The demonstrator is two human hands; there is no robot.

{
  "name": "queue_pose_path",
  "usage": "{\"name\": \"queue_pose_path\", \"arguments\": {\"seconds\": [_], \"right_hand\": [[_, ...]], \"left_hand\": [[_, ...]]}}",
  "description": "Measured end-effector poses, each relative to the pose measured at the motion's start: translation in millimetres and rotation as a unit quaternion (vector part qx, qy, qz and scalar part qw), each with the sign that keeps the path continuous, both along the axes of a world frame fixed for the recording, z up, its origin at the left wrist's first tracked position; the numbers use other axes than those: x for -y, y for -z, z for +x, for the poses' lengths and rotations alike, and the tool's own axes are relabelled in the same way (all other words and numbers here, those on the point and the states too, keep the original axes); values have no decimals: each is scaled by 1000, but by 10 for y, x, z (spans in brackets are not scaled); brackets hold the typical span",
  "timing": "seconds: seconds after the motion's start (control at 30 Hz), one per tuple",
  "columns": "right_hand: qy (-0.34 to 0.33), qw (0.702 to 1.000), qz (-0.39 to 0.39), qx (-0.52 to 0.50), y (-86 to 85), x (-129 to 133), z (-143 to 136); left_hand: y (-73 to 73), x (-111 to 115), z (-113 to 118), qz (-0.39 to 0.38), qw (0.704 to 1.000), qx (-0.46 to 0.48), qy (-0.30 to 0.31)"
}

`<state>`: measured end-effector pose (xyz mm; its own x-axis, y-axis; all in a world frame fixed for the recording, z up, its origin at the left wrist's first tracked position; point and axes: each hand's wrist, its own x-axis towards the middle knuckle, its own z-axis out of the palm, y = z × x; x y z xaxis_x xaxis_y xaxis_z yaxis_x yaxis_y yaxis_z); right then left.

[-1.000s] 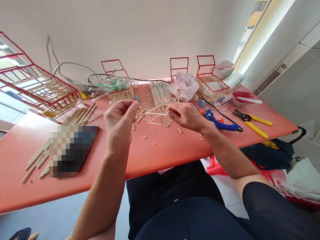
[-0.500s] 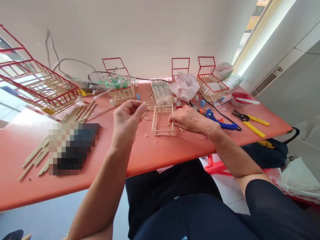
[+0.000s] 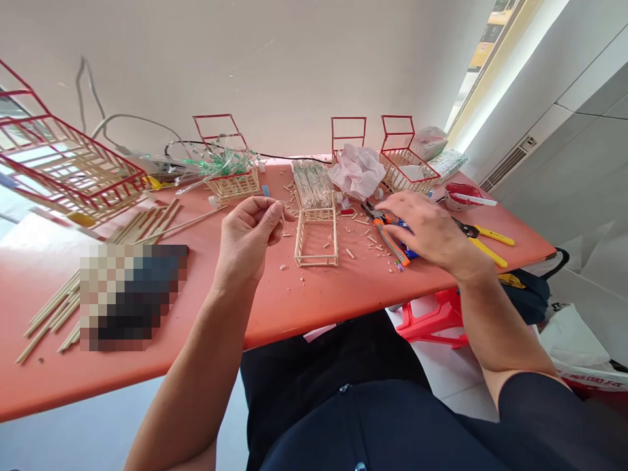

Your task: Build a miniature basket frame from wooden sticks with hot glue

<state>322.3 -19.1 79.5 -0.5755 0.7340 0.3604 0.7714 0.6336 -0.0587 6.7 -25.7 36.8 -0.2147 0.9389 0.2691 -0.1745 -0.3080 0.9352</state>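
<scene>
My left hand (image 3: 248,239) is raised left of a small wooden-stick frame (image 3: 316,261), thumb and fingers pinched on what looks like a short wooden stick (image 3: 288,214), mostly hidden. The frame stands by itself on the table, an open box of pale sticks. My right hand (image 3: 426,229), slightly blurred, is over a blue glue gun (image 3: 408,243) with its fingers apart; it covers most of the gun, and whether it touches it I cannot tell. Orange-handled pliers (image 3: 390,241) lie just left of that hand.
Behind stand stick baskets with red rims (image 3: 409,167), a crumpled white tissue (image 3: 357,171) and a bundle in clear wrap (image 3: 313,183). Yellow-handled pliers (image 3: 490,247) and a red bowl (image 3: 458,198) are at the right. Long sticks (image 3: 53,307) lie left, beside a pixelated dark object (image 3: 135,301).
My right hand has let go of the stick frame and moved right, over the glue gun, uncovering the orange-handled pliers. My left hand keeps its pinch in nearly the same place.
</scene>
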Motion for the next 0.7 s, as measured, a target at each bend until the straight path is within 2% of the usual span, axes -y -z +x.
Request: {"name": "queue_pose_path", "arguments": {"seconds": [0.1,0.17,0.23,0.37,0.53,0.63,0.7], "right_hand": [[122,991,-1,49,98,128,477],[165,982,-15,91,230,171,709],[189,973,-35,124,366,174,825],[212,964,-60,149,553,99,823],[188,976,-49,99,690,29,894],[183,982,-37,38,699,50,989],[187,982,-31,-1,629,69,996]], "left_hand": [[2,-25,-21,9,999,39,8],[10,-51,-39,9,998,54,6],[20,-74,-56,4,998,61,5],[27,-96,-83,-18,999,47,2],[13,-88,-103,-25,999,36,-3],[-1,-85,-87,-19,999,41,-11],[-7,-84,-64,-14,999,46,-16]]}}
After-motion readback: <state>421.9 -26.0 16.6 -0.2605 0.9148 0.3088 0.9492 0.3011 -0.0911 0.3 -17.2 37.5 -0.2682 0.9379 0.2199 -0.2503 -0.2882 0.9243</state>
